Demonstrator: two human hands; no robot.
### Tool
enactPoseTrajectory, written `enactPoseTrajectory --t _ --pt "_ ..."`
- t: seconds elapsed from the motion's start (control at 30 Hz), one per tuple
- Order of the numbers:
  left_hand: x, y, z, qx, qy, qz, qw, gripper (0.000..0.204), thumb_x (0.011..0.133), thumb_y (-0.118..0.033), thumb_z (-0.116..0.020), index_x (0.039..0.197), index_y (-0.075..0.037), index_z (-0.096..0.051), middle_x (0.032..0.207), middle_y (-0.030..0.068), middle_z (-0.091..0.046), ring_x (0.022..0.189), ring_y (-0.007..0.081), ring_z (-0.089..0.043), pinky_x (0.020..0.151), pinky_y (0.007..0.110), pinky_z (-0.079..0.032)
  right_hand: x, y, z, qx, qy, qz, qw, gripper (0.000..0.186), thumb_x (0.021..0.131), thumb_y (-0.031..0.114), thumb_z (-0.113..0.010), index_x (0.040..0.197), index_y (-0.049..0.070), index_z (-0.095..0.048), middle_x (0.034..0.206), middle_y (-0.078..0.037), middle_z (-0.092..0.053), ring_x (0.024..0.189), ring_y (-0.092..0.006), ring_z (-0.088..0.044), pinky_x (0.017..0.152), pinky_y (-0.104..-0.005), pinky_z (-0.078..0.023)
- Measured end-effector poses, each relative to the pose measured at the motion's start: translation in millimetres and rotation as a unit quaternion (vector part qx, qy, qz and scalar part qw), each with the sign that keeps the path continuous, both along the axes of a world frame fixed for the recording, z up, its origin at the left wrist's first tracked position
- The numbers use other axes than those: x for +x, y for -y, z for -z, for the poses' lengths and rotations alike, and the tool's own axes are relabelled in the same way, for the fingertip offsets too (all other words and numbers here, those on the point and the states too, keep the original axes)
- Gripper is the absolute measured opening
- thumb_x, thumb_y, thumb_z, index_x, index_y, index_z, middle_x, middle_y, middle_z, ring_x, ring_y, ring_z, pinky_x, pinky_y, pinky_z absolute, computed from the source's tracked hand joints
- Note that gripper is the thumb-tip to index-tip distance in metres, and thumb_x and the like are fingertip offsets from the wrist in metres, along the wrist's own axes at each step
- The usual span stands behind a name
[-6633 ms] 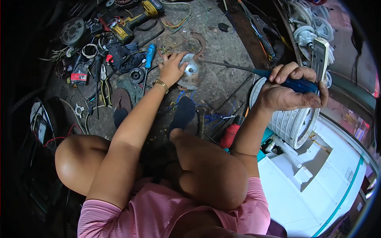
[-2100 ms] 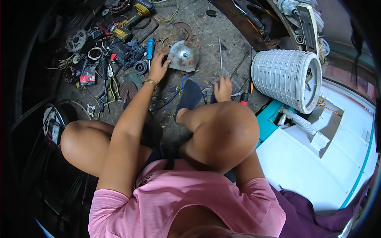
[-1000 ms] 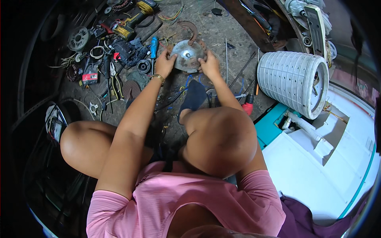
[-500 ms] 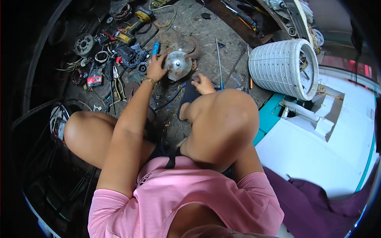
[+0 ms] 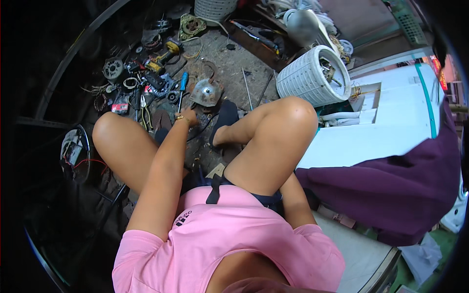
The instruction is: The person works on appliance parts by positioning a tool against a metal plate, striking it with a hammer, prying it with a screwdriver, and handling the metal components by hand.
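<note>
My left hand point(image 5: 190, 117), with a gold bracelet at the wrist, is low between my legs, just below the rusty metal plate with a central hub point(image 5: 207, 91). Its fingers are small and partly turned away, so their grip is unclear. A blue-handled screwdriver point(image 5: 183, 81) lies upright in the picture just left of the plate. Pliers point(image 5: 144, 107) and a dark rubber ring point(image 5: 173, 96) lie to its left. A long thin rod point(image 5: 246, 85) lies right of the plate. My right hand is hidden behind my right leg.
Tools and motor parts crowd the floor, including a yellow drill point(image 5: 155, 65). A white perforated drum point(image 5: 298, 83) lies at the right, beside a white appliance panel point(image 5: 405, 115) partly covered by purple cloth point(image 5: 381, 190). A wire-strewn part point(image 5: 73, 151) is at the left.
The large screwdriver seen in my right hand earlier is gone from it. Both hands have left the plate: the left moved toward me, the right behind my leg. The view has shifted.
</note>
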State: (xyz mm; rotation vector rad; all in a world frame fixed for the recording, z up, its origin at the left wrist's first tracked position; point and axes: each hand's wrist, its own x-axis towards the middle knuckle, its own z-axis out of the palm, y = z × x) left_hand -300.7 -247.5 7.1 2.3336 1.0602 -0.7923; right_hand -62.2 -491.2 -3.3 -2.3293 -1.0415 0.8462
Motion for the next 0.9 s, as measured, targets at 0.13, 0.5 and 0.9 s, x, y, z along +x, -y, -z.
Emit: enactPoseTrajectory --t 0.13,0.5,0.9 --pt "-25 -37 -2 -0.011 -0.004 0.025 1.000 0.058 0.083 -0.045 -0.072 0.130 -0.011 -0.066 0.145 0.0157 -0.054 0.137 0.0383 -0.047 0.111 0.056 -0.039 -14 -10 -17 0.023 0.010 -0.034 0.999 0.034 0.085 0.022 -0.073 0.114 0.005 -0.068 0.095 -0.018 -0.073 0.085 -0.0280 -0.070 0.075 -0.0409 -0.056" --pt "13 -80 -18 -0.060 0.105 -0.029 0.992 0.060 0.080 -0.041 -0.072 0.131 -0.010 -0.065 0.129 0.0203 -0.065 0.118 0.0360 -0.063 0.103 0.042 -0.050 78 2 -2 -0.008 0.033 0.023 0.999 0.033 0.084 0.025 -0.073 0.112 0.006 -0.070 0.099 -0.020 -0.073 0.092 -0.0327 -0.071 0.081 -0.0435 -0.055" --pt "115 -238 -62 0.099 -0.026 0.183 0.978 0.045 0.081 -0.032 -0.071 0.121 -0.011 -0.070 0.118 0.0193 -0.068 0.110 0.0365 -0.066 0.091 0.049 -0.054 161 -153 10 -0.002 0.078 0.063 0.995 0.026 0.089 0.024 -0.064 0.106 0.004 -0.071 0.097 -0.021 -0.071 0.093 -0.0411 -0.068 0.082 -0.0482 -0.054"
